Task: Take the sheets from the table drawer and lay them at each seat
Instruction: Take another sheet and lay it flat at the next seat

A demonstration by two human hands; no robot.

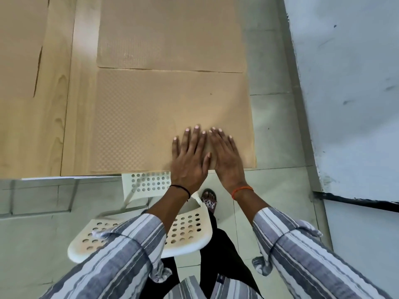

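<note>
Both hands, the left hand [190, 156] and right hand [224, 156], are laid flat with fingers spread, side by side, on the near right corner of the sheet [151, 117], whose bulk is stretched leftward across the surface [64, 117].

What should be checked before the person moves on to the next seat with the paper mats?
1. Near sheet lies flat on the table: ok.
2. Both hands pressing it: left hand and right hand lie flat on it, fingers straight: ok.
3. Sheet lines up with the white chair: ok, the chair stands just below its near edge.
4. Far sheet beyond it is laid: ok, edges nearly meeting.
5. Sheet inside the table's right edge: cannot tell.
6. More sheets ready for the next seat: cannot tell, no drawer in view.
</note>
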